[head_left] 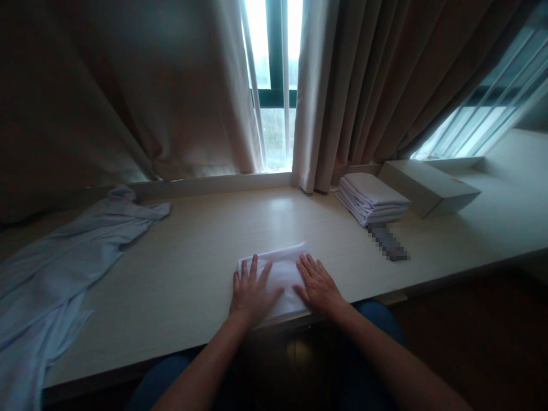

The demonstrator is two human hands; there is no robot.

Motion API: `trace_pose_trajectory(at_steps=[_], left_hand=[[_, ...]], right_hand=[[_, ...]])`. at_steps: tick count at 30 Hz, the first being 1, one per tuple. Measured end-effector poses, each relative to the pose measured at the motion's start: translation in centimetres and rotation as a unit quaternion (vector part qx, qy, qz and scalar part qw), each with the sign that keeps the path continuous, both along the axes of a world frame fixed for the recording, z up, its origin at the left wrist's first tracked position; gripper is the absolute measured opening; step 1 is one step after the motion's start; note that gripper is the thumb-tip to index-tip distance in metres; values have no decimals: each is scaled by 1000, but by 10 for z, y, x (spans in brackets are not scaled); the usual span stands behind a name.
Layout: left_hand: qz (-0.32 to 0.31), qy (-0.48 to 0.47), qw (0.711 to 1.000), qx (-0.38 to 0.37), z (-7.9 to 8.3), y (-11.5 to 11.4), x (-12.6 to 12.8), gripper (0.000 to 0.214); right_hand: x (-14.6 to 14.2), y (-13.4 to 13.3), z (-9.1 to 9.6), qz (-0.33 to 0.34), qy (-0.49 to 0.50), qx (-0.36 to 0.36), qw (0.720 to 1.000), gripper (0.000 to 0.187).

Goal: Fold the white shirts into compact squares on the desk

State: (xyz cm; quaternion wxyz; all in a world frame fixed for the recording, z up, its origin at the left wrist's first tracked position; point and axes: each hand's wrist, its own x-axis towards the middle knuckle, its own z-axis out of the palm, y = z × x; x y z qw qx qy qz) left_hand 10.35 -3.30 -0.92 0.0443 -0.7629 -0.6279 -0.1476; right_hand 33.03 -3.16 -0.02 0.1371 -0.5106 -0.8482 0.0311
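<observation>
A folded white cloth [285,268] lies flat at the front edge of the table, directly before me. My left hand [252,294] rests on its left side with the fingers spread, slightly blurred. On the cloth's right side lies my right hand [317,285], palm down and fingers stretched out. Neither hand grips anything. Between them the middle of the cloth shows, and parts of its sides are hidden under my palms.
Loose white fabric [81,245] sprawls over the left end of the pale table [180,274]. At the back right stand a stack of folded white cloths [372,197] and a box [428,185], with a pixelated dark object [389,242] in front. Curtains [359,80] hang behind.
</observation>
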Motion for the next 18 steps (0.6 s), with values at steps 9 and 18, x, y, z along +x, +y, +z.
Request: trace_pose_trajectory(at_steps=[9,18], left_hand=[[49,-2,998,-24,-17,10,-16,83],[38,7,999,-5,-17,7,-28,79]], right_hand=[[-1,4,-1,-1,-8,-21,1000,71],[-5,2,5,-14,-35,-34,999,70]])
